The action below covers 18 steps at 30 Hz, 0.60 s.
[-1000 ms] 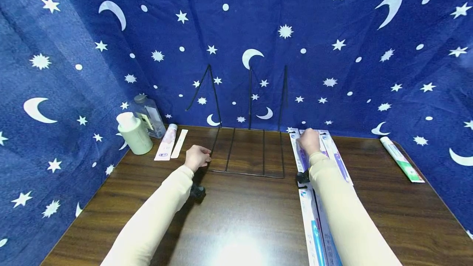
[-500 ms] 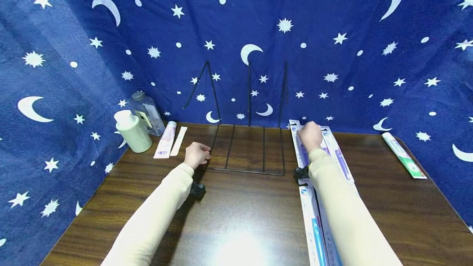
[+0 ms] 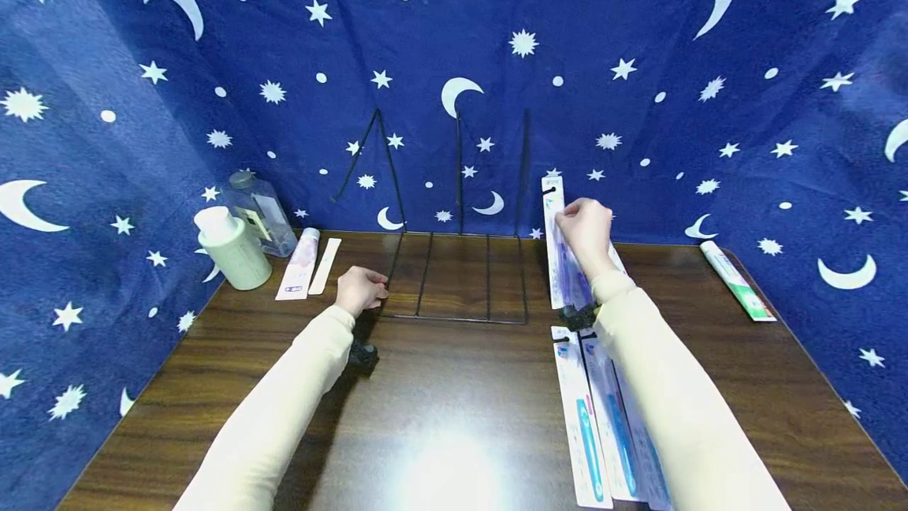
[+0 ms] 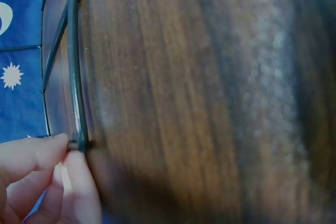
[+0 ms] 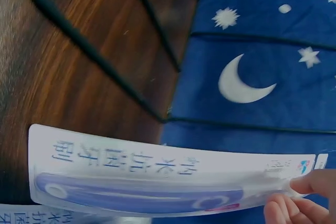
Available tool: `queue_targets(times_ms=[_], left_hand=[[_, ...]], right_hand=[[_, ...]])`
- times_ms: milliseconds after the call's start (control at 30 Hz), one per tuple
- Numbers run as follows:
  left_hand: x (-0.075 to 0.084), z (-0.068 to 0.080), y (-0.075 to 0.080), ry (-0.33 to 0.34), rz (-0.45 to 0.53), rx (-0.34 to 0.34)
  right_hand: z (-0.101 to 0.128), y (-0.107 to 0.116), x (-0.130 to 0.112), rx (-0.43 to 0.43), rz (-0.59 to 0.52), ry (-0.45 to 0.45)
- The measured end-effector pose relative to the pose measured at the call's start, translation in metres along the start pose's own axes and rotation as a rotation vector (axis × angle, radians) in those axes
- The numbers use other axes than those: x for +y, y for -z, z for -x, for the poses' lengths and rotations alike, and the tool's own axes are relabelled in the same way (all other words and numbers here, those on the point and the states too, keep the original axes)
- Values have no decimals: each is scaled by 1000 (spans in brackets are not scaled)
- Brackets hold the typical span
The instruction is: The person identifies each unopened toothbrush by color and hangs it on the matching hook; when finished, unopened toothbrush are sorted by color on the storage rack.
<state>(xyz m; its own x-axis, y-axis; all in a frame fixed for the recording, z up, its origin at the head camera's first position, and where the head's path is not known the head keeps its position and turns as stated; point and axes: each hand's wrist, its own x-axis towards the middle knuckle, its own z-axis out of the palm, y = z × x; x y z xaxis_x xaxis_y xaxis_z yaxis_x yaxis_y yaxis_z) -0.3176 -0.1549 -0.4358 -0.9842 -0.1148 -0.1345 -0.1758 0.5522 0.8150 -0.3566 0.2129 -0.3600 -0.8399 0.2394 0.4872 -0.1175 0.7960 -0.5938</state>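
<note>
Hands: right hand [image 3: 587, 229] pinches toothbrush pack [image 3: 560, 259] aloft; left hand [image 3: 360, 290] grips wire rack [image 3: 457, 274].

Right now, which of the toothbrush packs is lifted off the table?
The purple toothbrush pack pinched by the right hand, raised near the wire rack; the other packs lie flat.

The dark wooden table [image 3: 461, 416] carries a wire rack [image 3: 454, 282], bottles [image 3: 241, 235], toothpaste tubes [image 3: 734, 290] and toothbrush packs [image 3: 596, 416].

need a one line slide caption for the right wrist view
Right hand pinches a packaged toothbrush by its end, lifted clear of the wooden table beside the black wire rack.
</note>
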Motion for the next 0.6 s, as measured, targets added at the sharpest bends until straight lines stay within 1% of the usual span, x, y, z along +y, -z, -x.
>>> queue_targets(times_ms=[100, 367, 467, 600], left_hand=[[-1, -1, 2, 6, 11, 3], [-4, -4, 2, 19, 16, -23], [-3, -4, 3, 14, 21, -21], [-2, -5, 4, 7, 15, -20]], right_hand=[[5, 11, -10, 9, -36, 24], [23, 34, -18, 60, -109, 19], [32, 44, -24, 92, -143, 26], [45, 59, -36, 139, -202, 3]])
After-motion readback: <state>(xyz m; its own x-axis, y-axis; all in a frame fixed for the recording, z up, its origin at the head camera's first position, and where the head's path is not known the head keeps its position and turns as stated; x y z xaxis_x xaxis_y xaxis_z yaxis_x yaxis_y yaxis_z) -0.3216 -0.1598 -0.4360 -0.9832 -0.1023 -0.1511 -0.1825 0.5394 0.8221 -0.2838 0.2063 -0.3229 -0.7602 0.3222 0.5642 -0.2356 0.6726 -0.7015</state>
